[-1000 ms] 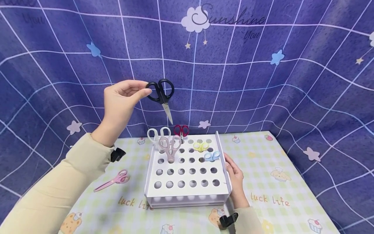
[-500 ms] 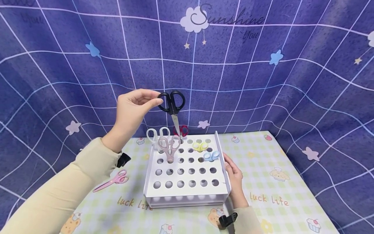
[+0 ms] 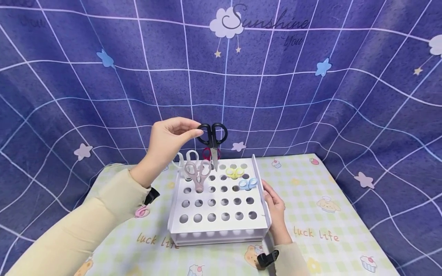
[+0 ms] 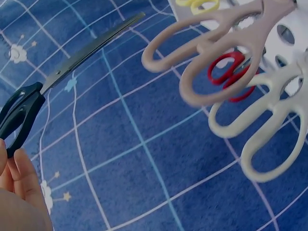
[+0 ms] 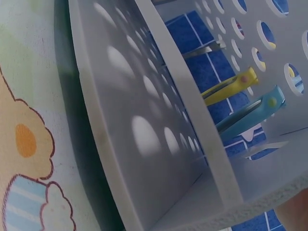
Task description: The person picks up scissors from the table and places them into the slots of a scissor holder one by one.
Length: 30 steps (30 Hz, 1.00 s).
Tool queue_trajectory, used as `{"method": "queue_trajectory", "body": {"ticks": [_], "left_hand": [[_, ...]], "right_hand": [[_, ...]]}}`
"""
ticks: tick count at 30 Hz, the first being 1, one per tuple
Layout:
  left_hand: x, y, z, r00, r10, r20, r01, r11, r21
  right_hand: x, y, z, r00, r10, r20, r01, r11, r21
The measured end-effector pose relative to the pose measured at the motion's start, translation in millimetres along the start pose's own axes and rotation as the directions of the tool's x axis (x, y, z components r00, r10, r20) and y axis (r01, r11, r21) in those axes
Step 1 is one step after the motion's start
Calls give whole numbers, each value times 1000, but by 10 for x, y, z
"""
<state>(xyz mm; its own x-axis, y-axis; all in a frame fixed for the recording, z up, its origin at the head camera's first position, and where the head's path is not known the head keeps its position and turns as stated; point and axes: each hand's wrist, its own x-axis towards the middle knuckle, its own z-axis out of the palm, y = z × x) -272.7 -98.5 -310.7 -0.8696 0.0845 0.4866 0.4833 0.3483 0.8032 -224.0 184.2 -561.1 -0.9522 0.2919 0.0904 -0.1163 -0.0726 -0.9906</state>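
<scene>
My left hand (image 3: 169, 138) pinches one handle loop of the black scissors (image 3: 211, 142) between thumb and fingers. The scissors hang with closed blades pointing down, the tip overlapping the back rows of holes of the white rack (image 3: 190, 229) in the head view. Against the rack's right side panel rests my right hand (image 3: 276, 212), its fingers extended along the outside. Greyish-pink scissors (image 3: 199, 183), white scissors (image 4: 284, 98), red scissors (image 4: 234, 77), yellow scissors (image 3: 235, 173) and light blue scissors (image 3: 248, 184) stand in the rack's holes, handles up.
Pink scissors (image 3: 141, 212) lie on the checked tablecloth (image 3: 297, 218) left of the rack, partly hidden by the left sleeve. A purple-blue curtain (image 3: 276, 115) closes off the back and sides. Several rows of round holes stand unfilled at the rack's front.
My left hand has moved right and down with the black scissors, bringing their tip from above the rack down over its back rows. The right hand has stayed at the rack's side.
</scene>
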Motion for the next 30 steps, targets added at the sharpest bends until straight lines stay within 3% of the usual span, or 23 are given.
{"method": "queue_trajectory", "body": {"ticks": [6,15,30], "left_hand": [[-89,-113,95,998,-46,38,45,998,35],[-192,-210,246,994,-75,79,76,997,2],[-351,-345,336,992,-88,88,91,995,-35]], "right_hand": [[-8,16,8,1000,-7,5,7,1000,6],[4,18,1,1000,-20,9,20,1000,7],[6,16,3,1000,-17,20,16,1000,14]]}}
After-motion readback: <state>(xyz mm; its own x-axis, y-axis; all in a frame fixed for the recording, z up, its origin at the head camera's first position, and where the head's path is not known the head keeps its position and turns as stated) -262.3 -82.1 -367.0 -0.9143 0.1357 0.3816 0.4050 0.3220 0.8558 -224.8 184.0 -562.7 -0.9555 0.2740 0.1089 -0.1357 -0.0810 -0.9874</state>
